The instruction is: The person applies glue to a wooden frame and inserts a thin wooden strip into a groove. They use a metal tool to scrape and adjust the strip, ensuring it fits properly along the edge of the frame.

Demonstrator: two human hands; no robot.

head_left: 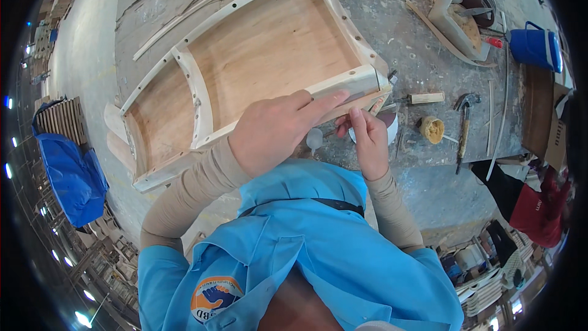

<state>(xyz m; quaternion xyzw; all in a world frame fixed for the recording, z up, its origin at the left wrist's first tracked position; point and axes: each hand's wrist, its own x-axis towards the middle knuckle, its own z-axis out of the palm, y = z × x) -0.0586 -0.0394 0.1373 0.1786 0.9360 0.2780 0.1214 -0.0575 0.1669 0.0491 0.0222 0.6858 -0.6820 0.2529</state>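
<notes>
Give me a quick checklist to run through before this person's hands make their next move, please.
1. Left hand on the wooden frame: ok, it lies across the near rail.
2. Right hand holding something: cannot tell; its fingertips are too unclear.
3. Hammer set down: ok, it lies on the workbench, apart from both hands.
4. Cup of yellowish paste open: ok, the paste shows.
5. Workbench free of clutter: not ok; a wooden-handled tool and a pale container are there too.
</notes>
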